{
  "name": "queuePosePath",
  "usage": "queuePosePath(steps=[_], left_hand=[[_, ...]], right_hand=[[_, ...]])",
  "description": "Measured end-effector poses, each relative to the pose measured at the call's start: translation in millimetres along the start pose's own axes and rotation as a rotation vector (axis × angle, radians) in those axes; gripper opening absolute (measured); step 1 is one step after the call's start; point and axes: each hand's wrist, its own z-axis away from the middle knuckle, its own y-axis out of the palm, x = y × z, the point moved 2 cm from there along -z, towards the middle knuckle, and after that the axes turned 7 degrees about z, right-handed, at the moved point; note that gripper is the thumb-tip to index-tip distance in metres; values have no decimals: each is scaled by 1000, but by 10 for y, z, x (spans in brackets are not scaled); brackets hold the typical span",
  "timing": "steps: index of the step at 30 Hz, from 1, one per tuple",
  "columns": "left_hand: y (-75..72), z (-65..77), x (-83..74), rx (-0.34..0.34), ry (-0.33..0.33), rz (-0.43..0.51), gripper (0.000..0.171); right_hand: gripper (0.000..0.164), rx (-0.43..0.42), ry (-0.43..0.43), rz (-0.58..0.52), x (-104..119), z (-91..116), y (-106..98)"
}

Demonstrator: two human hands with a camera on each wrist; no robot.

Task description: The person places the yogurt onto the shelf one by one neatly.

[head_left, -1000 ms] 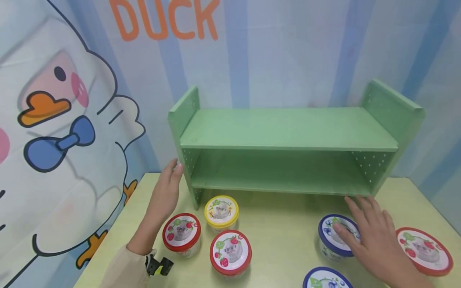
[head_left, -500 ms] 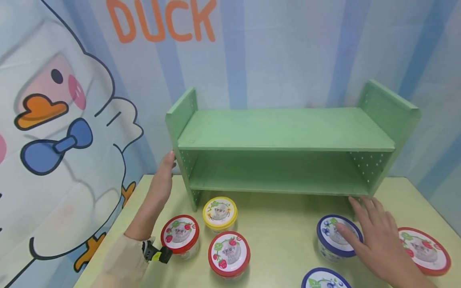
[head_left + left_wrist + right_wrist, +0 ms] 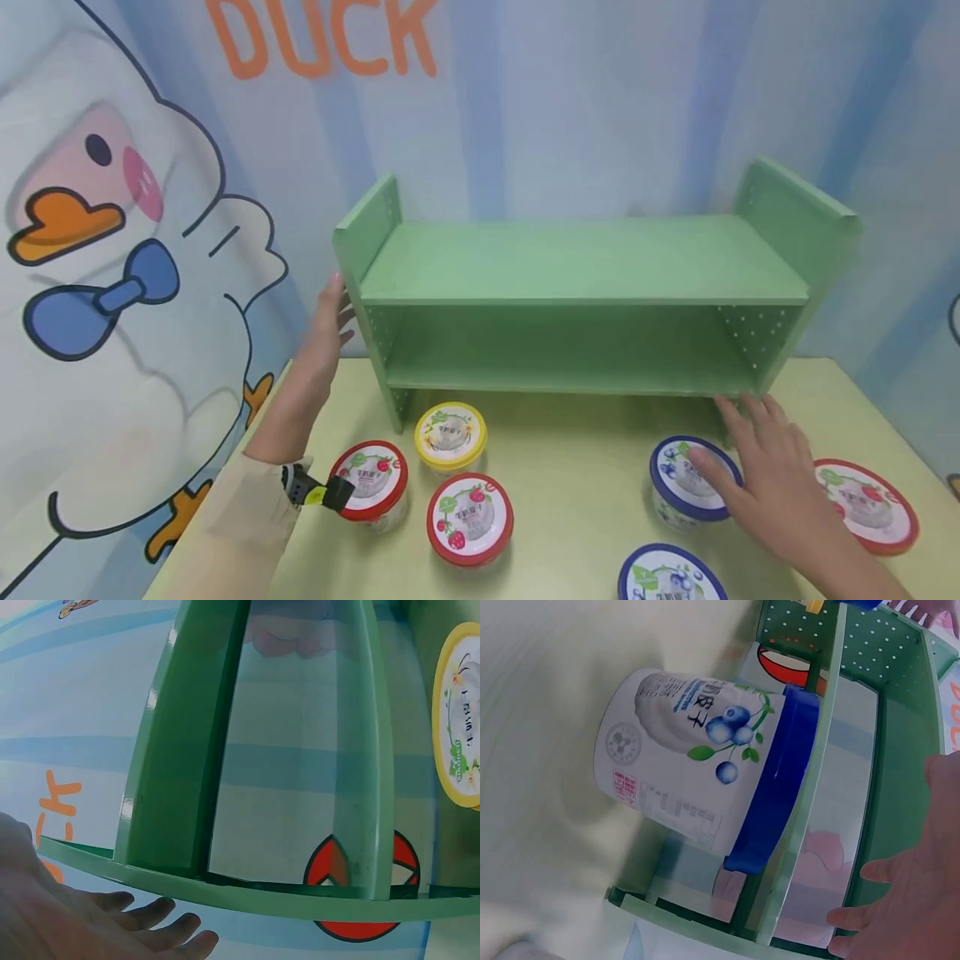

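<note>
Since the earlier frames, the left hand [image 3: 321, 342] has moved farther along the outer left side of the green shelf [image 3: 585, 260], while the right hand [image 3: 776, 483] stays near the shelf's right front leg. Both hands have their fingers extended and grip nothing; whether either touches the shelf, I cannot tell.

The shelf stands at the far side of the pale yellow table [image 3: 570, 475], before a striped cloth [image 3: 600, 108]. Close to its left front leg is a yellow-lidded cup [image 3: 450, 436], with a red-lidded cup [image 3: 375, 479] to the near left and another red-lidded cup [image 3: 470, 518] nearer. At right, a blue-lidded cup [image 3: 693, 477] sits partly under the right thumb in the head view; a second blue-lidded cup [image 3: 672, 577] is nearer, and a third red-lidded cup [image 3: 873, 508] lies beyond the hand to the right.

Smooth painted boards form the shelf's two levels, and small round holes dot its side panels. The cups are round, with printed lids.
</note>
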Motion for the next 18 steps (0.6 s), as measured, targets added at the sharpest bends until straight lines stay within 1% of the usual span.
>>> queuePosePath(steps=[3, 6, 13, 15, 18], left_hand=[[-23, -60, -74, 19, 19, 17, 79], [-62, -80, -90, 27, 25, 22, 77], [-65, -130, -114, 39, 132, 25, 72], [-54, -143, -127, 48, 139, 35, 73], [-49, -172, -153, 55, 126, 50, 73]], right_hand=[[75, 18, 29, 14, 10, -9, -46], [76, 31, 41, 28, -8, -10, -48], [75, 4, 29, 24, -59, 25, -77], [75, 1, 24, 24, -61, 35, -82], [76, 15, 25, 29, -49, 42, -71]])
